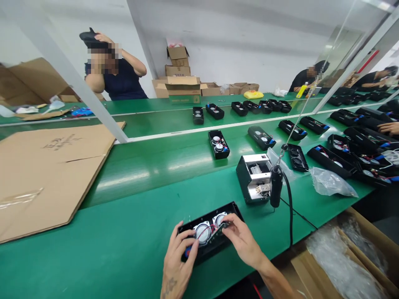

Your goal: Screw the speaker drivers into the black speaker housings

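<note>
A black speaker housing (215, 249) lies open side up on the green bench in front of me, slanted up to the right. Two round silver speakers (202, 233) sit inside it, with red wires crossing them. My left hand (179, 259) grips the housing's left end, fingers curled over its edge; a blue part shows beneath them. Between thumb and fingers, my right hand (241, 241) pinches the right end of a narrow circuit board (215, 236), which is tilted over the housing's near side. The right fingertips partly cover the board.
A screw feeder (254, 176) stands beyond the housing, beside a hanging electric screwdriver (276, 187). Flat cardboard (52, 174) lies left. More housings (219, 144) sit on the belt and pile up right, near a plastic bag (332, 182). Co-workers (124, 81) are across the line.
</note>
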Motion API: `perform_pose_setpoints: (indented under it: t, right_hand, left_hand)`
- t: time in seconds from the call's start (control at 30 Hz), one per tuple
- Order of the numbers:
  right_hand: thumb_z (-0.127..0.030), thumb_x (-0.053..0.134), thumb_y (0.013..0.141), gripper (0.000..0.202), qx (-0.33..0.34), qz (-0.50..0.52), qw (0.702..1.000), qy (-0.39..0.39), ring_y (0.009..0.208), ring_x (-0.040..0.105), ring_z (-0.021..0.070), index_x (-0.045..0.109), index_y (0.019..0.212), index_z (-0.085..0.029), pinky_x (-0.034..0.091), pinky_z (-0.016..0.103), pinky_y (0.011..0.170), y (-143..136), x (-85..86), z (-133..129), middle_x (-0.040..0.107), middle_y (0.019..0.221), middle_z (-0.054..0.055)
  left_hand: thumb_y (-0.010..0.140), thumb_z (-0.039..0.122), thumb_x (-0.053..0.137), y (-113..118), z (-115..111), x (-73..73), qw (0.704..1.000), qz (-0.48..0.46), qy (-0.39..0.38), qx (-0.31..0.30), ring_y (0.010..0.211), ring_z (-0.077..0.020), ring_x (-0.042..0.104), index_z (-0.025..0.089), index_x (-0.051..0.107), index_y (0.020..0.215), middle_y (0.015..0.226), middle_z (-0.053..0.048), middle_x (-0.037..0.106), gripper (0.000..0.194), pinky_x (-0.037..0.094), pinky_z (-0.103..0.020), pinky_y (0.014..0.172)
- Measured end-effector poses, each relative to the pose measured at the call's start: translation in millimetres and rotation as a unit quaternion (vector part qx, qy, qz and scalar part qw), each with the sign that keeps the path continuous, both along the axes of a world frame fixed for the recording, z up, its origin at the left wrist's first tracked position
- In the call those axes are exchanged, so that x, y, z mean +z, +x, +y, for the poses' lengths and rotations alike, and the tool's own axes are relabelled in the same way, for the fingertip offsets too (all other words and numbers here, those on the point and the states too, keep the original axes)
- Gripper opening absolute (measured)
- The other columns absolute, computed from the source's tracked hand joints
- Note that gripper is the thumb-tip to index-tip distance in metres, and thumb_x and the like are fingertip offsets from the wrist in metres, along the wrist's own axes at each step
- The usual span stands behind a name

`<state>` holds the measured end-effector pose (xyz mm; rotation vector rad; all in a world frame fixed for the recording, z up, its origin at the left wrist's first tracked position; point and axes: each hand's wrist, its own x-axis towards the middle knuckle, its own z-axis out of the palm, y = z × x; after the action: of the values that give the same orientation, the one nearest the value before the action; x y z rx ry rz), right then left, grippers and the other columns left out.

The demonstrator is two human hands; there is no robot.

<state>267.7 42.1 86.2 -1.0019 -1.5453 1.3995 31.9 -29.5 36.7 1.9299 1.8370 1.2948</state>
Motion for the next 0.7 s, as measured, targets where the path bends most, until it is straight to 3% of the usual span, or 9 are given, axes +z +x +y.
perform_pose_setpoints:
  t: [0.1, 0.17, 0.27, 0.33, 0.4, 0.5, 0.7]
  right_hand:
    - [-0.027, 0.050, 0.110, 0.022, 0.131, -0.071, 0.980, 0.133, 0.097, 0.066, 0.0188, 0.068, 0.122, -0.024, 0.057, 0.032, 0.087, 7, 10.7, 14, 0.068, 0.110, 0.006]
    - [-0.021, 0.048, 0.111, 0.028, 0.214, -0.164, 0.935, 0.230, 0.102, 0.065, 0.0194, 0.068, 0.130, -0.024, 0.056, 0.033, 0.091, 13, 21.5, 23, 0.069, 0.113, 0.008]
    - [-0.022, 0.057, 0.109, 0.028, 0.239, -0.299, 0.864, 0.329, 0.100, 0.065, 0.0218, 0.066, 0.136, -0.021, 0.054, 0.036, 0.092, 13, 30.9, 30, 0.073, 0.110, 0.009]
    - [-0.025, 0.062, 0.108, 0.023, 0.236, -0.340, 0.832, 0.370, 0.096, 0.067, 0.0228, 0.070, 0.128, -0.018, 0.052, 0.037, 0.090, 7, 28.9, 30, 0.076, 0.103, 0.009]
    - [-0.022, 0.061, 0.108, 0.015, 0.248, -0.353, 0.809, 0.399, 0.090, 0.068, 0.0216, 0.073, 0.115, -0.019, 0.050, 0.035, 0.083, -1, 22.7, 26, 0.078, 0.098, 0.007]
    - [-0.016, 0.060, 0.106, 0.016, 0.260, -0.388, 0.788, 0.400, 0.083, 0.067, 0.0190, 0.074, 0.102, -0.021, 0.044, 0.034, 0.073, -11, 15.8, 18, 0.079, 0.093, 0.004]
    - [-0.012, 0.058, 0.105, 0.021, 0.305, -0.407, 0.782, 0.360, 0.079, 0.069, 0.0180, 0.077, 0.102, -0.021, 0.038, 0.034, 0.066, -17, 24.6, 17, 0.080, 0.090, 0.002]
  left_hand:
    - [0.102, 0.029, 0.064, 7, 5, 2.7, 0.999, -0.006, 0.016, 0.034, 0.132, -0.0308, 0.067, 0.026, 0.073, 0.109, 0.113, -0.006, 0.077, 0.012, 0.065, -0.052, 0.101]
    - [0.102, 0.024, 0.060, 9, 6, 8.4, 0.999, 0.020, 0.026, 0.014, 0.137, -0.0310, 0.063, 0.027, 0.074, 0.107, 0.118, -0.006, 0.075, 0.015, 0.065, -0.052, 0.102]
    - [0.101, 0.016, 0.055, 9, 3, 21.4, 0.996, 0.082, 0.027, -0.035, 0.153, -0.0363, 0.047, 0.028, 0.075, 0.107, 0.136, -0.009, 0.069, 0.024, 0.061, -0.062, 0.107]
    - [0.100, 0.018, 0.058, 7, -1, 29.1, 0.990, 0.129, 0.009, -0.064, 0.161, -0.0422, 0.035, 0.027, 0.074, 0.117, 0.150, -0.012, 0.061, 0.025, 0.051, -0.075, 0.113]
    - [0.097, 0.022, 0.065, 5, -4, 32.4, 0.981, 0.174, 0.000, -0.088, 0.162, -0.0459, 0.030, 0.025, 0.072, 0.123, 0.156, -0.015, 0.057, 0.027, 0.043, -0.081, 0.117]
    - [0.093, 0.025, 0.073, 2, -8, 28.5, 0.969, 0.224, 0.008, -0.101, 0.158, -0.0467, 0.037, 0.025, 0.072, 0.121, 0.155, -0.016, 0.057, 0.029, 0.041, -0.080, 0.118]
    - [0.094, 0.015, 0.070, -3, -13, 19.6, 0.952, 0.284, 0.007, -0.110, 0.157, -0.0456, 0.041, 0.026, 0.074, 0.117, 0.158, -0.015, 0.056, 0.026, 0.045, -0.076, 0.117]
